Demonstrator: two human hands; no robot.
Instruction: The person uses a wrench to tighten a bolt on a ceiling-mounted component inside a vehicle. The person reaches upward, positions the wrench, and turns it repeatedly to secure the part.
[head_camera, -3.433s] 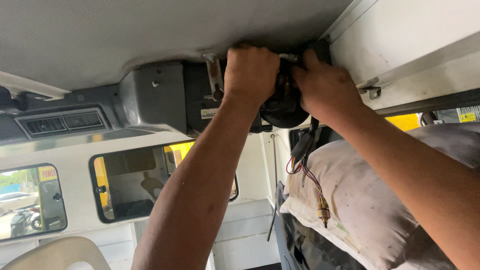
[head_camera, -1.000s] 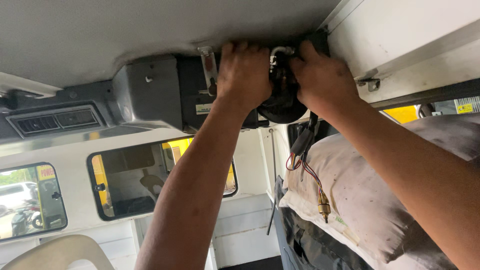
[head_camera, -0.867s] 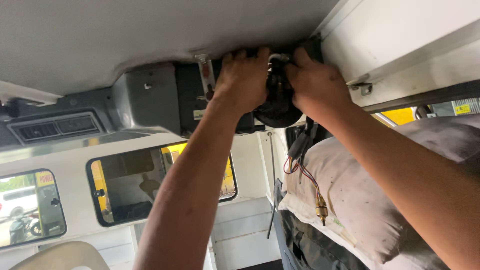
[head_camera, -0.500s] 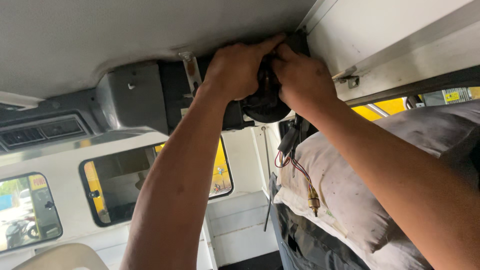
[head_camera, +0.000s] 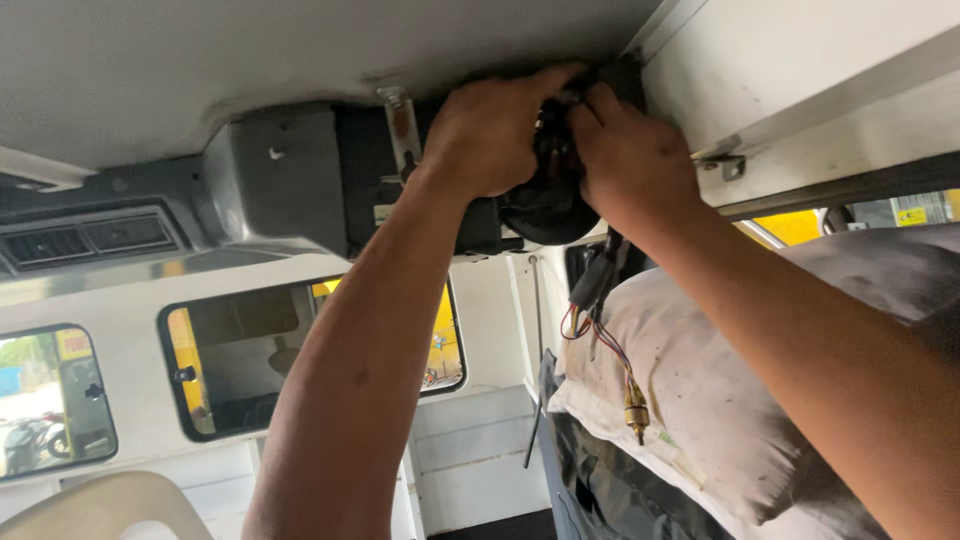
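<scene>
Black round part: a dark, rounded component (head_camera: 548, 205) sat at the upper centre of the frame, tucked against the ceiling beside the grey housing; its domed side pointed downward and its long axis appeared to run up toward the roof, though the hands hid its upper half.
Left hand: the left hand (head_camera: 492, 135) was raised overhead in the upper centre, palm turned to the part, fingers curled over its left and top side, gripping it.
Left arm: the forearm rose from the bottom centre of the frame, tilting up and to the right to the wrist.
Right hand: the right hand (head_camera: 628, 155) sat just right of the left one, fingers bent and pressed onto the top right of the same part, closed around it; the fingertips of the 2 hands nearly met.
Right arm: it ran from the lower right corner diagonally up to the left.
Wires: a bundle of thin coloured wires (head_camera: 600, 335) hung straight down below the part, ending in a brass connector (head_camera: 635, 410) at centre right.
Grey housing: a boxy grey unit (head_camera: 275, 180) was fixed to the ceiling at upper left of centre.
Cushion: a stained whitish cushion (head_camera: 720, 390) lay at right, under the right arm.
Window: a dark-framed window (head_camera: 250, 350) showed at lower left.
</scene>
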